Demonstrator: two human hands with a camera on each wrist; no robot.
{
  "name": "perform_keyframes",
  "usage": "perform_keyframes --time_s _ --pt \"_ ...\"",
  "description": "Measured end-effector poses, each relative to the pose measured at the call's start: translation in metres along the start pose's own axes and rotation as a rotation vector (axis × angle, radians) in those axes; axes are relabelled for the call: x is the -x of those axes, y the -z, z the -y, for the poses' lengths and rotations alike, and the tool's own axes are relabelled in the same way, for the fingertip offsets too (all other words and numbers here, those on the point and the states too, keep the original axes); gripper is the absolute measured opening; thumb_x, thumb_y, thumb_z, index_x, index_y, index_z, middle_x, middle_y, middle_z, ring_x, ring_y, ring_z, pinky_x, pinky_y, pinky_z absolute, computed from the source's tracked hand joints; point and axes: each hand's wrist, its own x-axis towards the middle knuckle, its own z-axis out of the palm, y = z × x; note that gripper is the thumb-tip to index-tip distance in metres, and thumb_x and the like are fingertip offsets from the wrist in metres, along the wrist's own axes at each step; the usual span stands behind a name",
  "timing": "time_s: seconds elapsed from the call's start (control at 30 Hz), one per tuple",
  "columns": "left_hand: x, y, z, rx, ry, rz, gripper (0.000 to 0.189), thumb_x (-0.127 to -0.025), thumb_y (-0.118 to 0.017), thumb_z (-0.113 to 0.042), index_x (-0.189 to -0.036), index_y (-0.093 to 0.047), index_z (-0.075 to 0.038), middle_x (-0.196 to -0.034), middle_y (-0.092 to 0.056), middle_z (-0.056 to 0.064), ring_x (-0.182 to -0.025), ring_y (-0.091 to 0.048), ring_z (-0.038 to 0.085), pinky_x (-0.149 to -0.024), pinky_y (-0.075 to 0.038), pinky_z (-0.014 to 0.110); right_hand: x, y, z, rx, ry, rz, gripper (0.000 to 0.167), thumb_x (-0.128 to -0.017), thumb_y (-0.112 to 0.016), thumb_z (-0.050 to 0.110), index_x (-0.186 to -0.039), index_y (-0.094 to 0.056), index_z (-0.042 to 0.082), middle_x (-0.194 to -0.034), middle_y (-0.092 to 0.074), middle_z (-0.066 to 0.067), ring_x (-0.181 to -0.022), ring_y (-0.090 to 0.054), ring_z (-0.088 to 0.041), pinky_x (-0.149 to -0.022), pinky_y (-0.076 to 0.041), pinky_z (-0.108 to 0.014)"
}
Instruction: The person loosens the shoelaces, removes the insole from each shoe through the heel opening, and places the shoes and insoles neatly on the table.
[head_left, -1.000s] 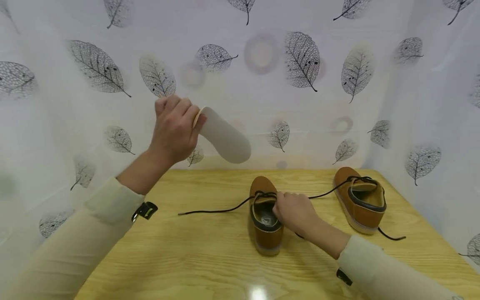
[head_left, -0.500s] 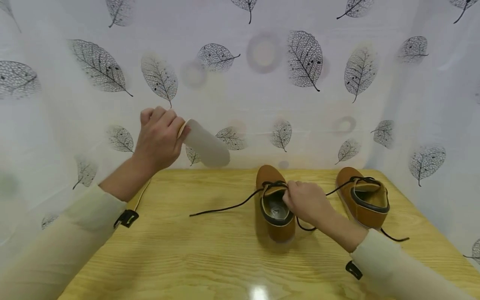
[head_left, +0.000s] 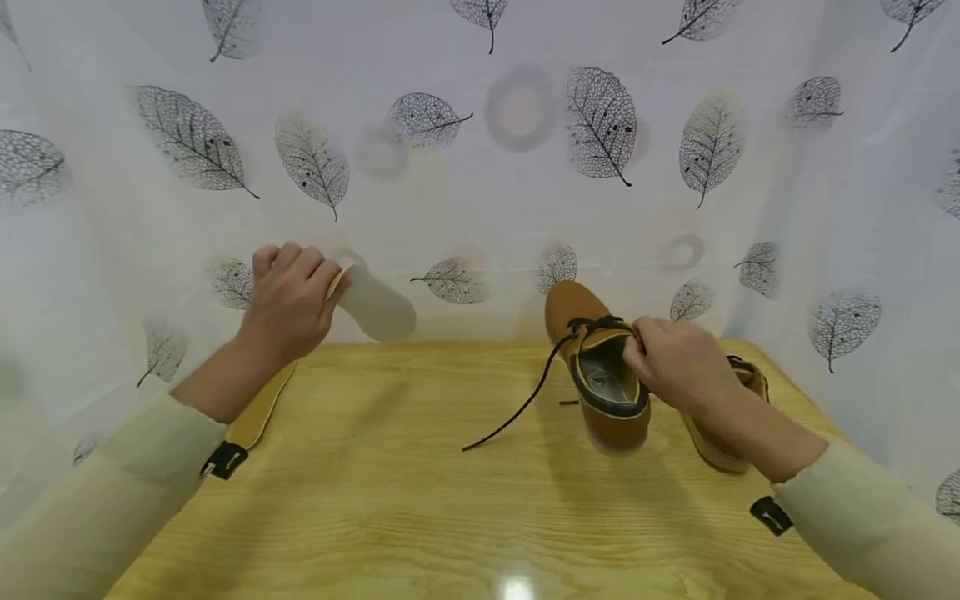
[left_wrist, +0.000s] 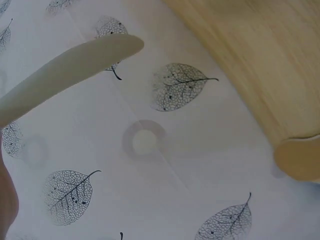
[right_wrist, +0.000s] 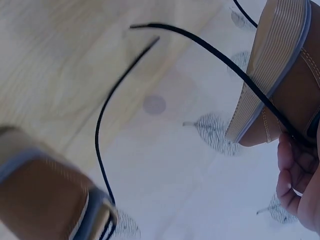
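My left hand (head_left: 288,304) pinches a thin insole (head_left: 378,308) by one end, its pale grey underside facing me, up in front of the curtain. In the left wrist view this insole (left_wrist: 75,67) shows as a narrow slanted strip. My right hand (head_left: 686,362) grips a brown lace-up shoe (head_left: 573,312) by the side of its collar, lifted above the table with its opening facing me. A black lace (head_left: 517,410) hangs from it. A second brown shoe (head_left: 716,442) stands behind my right hand, partly hidden by it.
Another insole (head_left: 262,408), tan side up, lies on the wooden table (head_left: 420,500) under my left wrist, partly covered by it. A white curtain (head_left: 465,192) with dark leaf prints hangs behind the table.
My right hand has raised the shoe off the table and moved it rightward toward the second shoe. The left hand has moved left and down with its insole, and the tan insole has come into view.
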Motion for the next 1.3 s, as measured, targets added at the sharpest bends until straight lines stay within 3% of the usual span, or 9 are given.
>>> perform_keyframes --time_s 0.1,0.37,0.53,0.6,0.8,0.93,1.13,1.3 --pt "0.004 0.0 0.002 0.002 0.015 -0.006 0.048 -0.109 -0.033 -0.036 -0.087 -0.056 0.0 -0.081 -0.051 0.016 -0.082 -0.044 0.04 -0.083 -0.026 0.057 -0.001 0.012 -0.016 0.023 -0.024 0.013 0.015 -0.086 -0.051 0.011 -0.071 -0.049 0.008 -0.052 -0.038 0.004 -0.044 -0.03 -0.011 -0.042 -0.031 -0.032" --pt "0.013 0.002 0.008 -0.01 0.034 0.001 0.046 -0.108 -0.035 -0.035 -0.088 -0.057 -0.001 -0.082 -0.051 0.016 -0.083 -0.044 0.04 -0.085 -0.026 0.058 0.008 0.045 -0.048 0.091 -0.178 0.197 0.025 -0.091 -0.049 0.012 -0.068 -0.04 0.013 -0.055 -0.038 0.003 -0.047 -0.033 -0.014 -0.045 -0.029 -0.031" --pt "0.022 0.003 0.013 -0.015 0.016 -0.042 0.046 -0.108 -0.036 -0.037 -0.088 -0.058 -0.001 -0.082 -0.051 0.016 -0.079 -0.043 0.04 -0.082 -0.026 0.057 0.015 0.057 -0.071 0.119 -0.144 0.154 0.025 -0.089 -0.049 0.009 -0.067 -0.038 0.011 -0.054 -0.034 0.002 -0.045 -0.027 -0.014 -0.043 -0.024 -0.03" --pt "0.027 0.002 0.016 -0.022 0.006 -0.059 0.044 -0.108 -0.038 -0.035 -0.089 -0.058 -0.001 -0.081 -0.05 0.017 -0.078 -0.042 0.04 -0.081 -0.025 0.057 0.017 0.063 -0.081 0.141 -0.155 0.176 0.024 -0.09 -0.049 0.009 -0.068 -0.039 0.011 -0.054 -0.034 0.001 -0.045 -0.028 -0.014 -0.044 -0.024 -0.03" --pt "0.042 0.0 0.024 -0.026 0.015 -0.084 0.04 -0.107 -0.041 -0.032 -0.088 -0.057 -0.001 -0.079 -0.048 0.017 -0.077 -0.04 0.04 -0.081 -0.023 0.057 0.023 0.082 -0.109 0.217 -0.306 0.4 0.027 -0.097 -0.045 0.014 -0.071 -0.04 0.007 -0.059 -0.041 -0.003 -0.05 -0.037 -0.018 -0.048 -0.032 -0.035" --pt "0.052 -0.002 0.03 -0.032 0.035 -0.081 0.039 -0.107 -0.041 -0.031 -0.088 -0.058 -0.001 -0.079 -0.048 0.018 -0.078 -0.04 0.041 -0.08 -0.023 0.057 0.031 0.088 -0.13 0.225 -0.358 0.51 0.028 -0.099 -0.041 0.015 -0.073 -0.042 0.005 -0.062 -0.043 -0.005 -0.053 -0.04 -0.019 -0.05 -0.035 -0.036" --pt "0.065 -0.007 0.038 -0.048 0.054 -0.036 0.041 -0.108 -0.038 -0.032 -0.091 -0.059 -0.001 -0.08 -0.048 0.018 -0.077 -0.04 0.041 -0.079 -0.024 0.057 0.049 0.091 -0.159 0.247 -0.388 0.621 0.026 -0.099 -0.04 0.011 -0.076 -0.045 0.0 -0.064 -0.044 -0.006 -0.056 -0.041 -0.021 -0.053 -0.037 -0.036" --pt "0.08 -0.016 0.043 -0.066 0.031 -0.02 0.041 -0.109 -0.035 -0.031 -0.097 -0.06 -0.001 -0.083 -0.049 0.02 -0.078 -0.041 0.041 -0.077 -0.026 0.057 0.064 0.089 -0.177 0.251 -0.406 0.694 0.025 -0.099 -0.04 0.007 -0.077 -0.045 -0.003 -0.065 -0.045 -0.008 -0.057 -0.043 -0.022 -0.053 -0.041 -0.039"
